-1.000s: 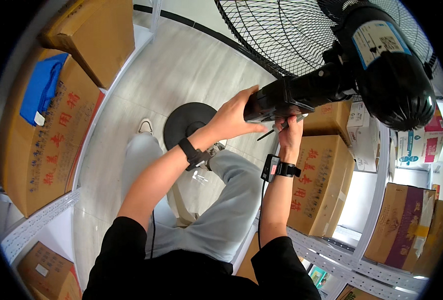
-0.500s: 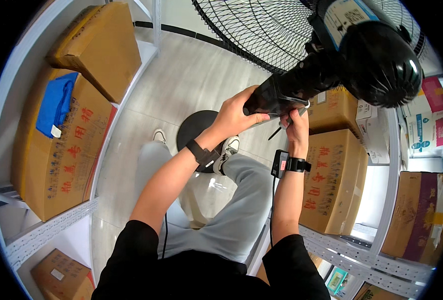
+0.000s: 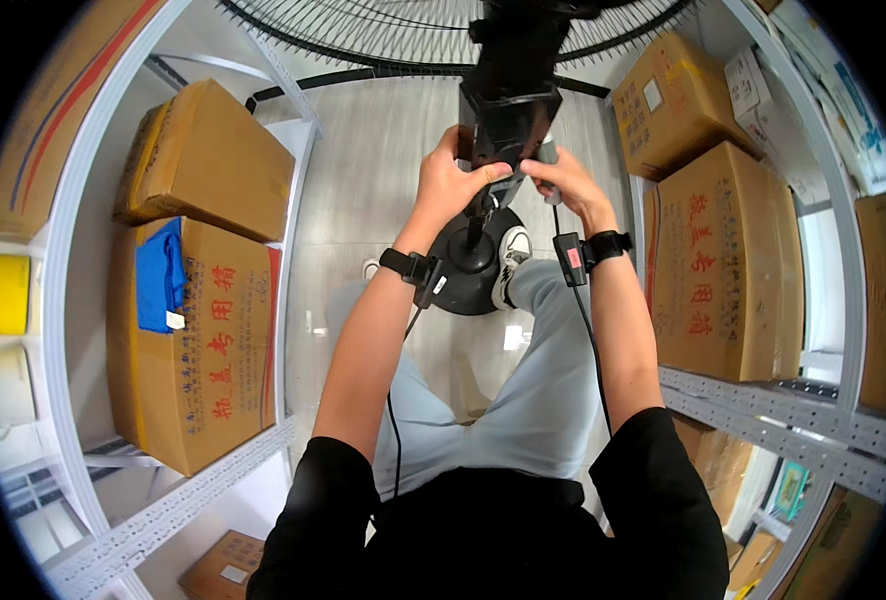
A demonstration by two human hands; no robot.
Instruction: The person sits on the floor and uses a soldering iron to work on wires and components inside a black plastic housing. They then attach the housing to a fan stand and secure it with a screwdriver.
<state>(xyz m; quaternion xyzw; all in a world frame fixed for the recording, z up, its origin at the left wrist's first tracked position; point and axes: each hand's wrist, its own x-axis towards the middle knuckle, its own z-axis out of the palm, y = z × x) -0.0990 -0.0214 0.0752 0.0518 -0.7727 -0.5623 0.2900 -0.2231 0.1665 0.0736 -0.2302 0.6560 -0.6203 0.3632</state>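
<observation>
A black standing fan (image 3: pixel 511 118) is in front of me, its wire cage cut off by the top of the view. My left hand (image 3: pixel 455 185) grips the left side of the fan's black boxy housing, thumb across its lower front. On the other side my right hand (image 3: pixel 571 183) closes round a grey-handled screwdriver (image 3: pixel 551 180), its thin dark shaft pointing down. The right fingertips are close to the housing's lower edge; whether they touch it is unclear. Below, the post runs down to a round black base (image 3: pixel 453 291) on the floor.
Metal shelving (image 3: pixel 178 492) flanks me on both sides. It carries cardboard boxes on the left (image 3: pixel 208 350) and right (image 3: pixel 718 270). A blue cloth (image 3: pixel 161 275) lies on the left box, with a yellow cup (image 3: pixel 1 295) farther left. My shoe (image 3: pixel 513 262) is beside the fan base.
My view has swung, and the fan head now shows near top centre instead of at the upper right. The housing looks more upright. Both hands stay at it, the screwdriver still in my right.
</observation>
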